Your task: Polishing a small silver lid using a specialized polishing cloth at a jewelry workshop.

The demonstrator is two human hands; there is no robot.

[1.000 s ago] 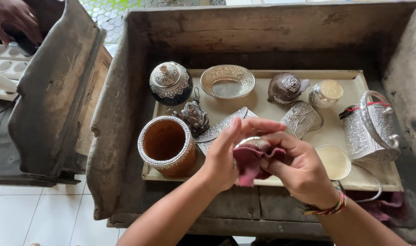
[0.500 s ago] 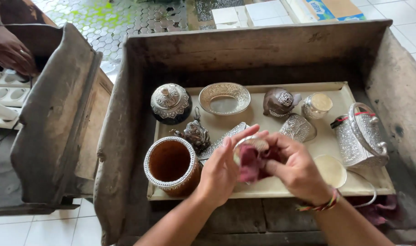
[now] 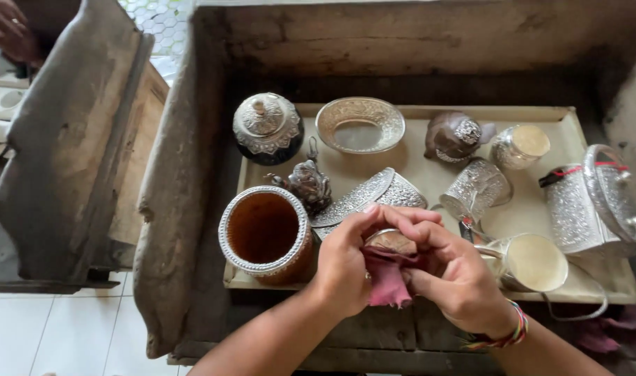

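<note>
My left hand [image 3: 344, 263] and my right hand [image 3: 451, 270] are cupped together over the front edge of a cream tray [image 3: 429, 177]. Between them sits a small round silver piece [image 3: 389, 241] with a dark red cloth [image 3: 387, 278] wrapped under it. The left fingers curl over the piece's left rim; the right fingers press the cloth against it. A woven brown cup with a silver rim [image 3: 265, 233] stands just left of my left hand.
The tray lies in an old wooden box [image 3: 185, 174] and carries a lidded dark jar [image 3: 268, 127], an oval silver bowl [image 3: 360, 124], a small figurine [image 3: 309, 184], a silver purse [image 3: 595, 198] and other silver pieces. Another person's hand [image 3: 8, 28] is at far upper left.
My hands stay together on the silver piece and cloth, shifting slightly as the cloth moves around it. The camera view has swung down and closer to the tray.
</note>
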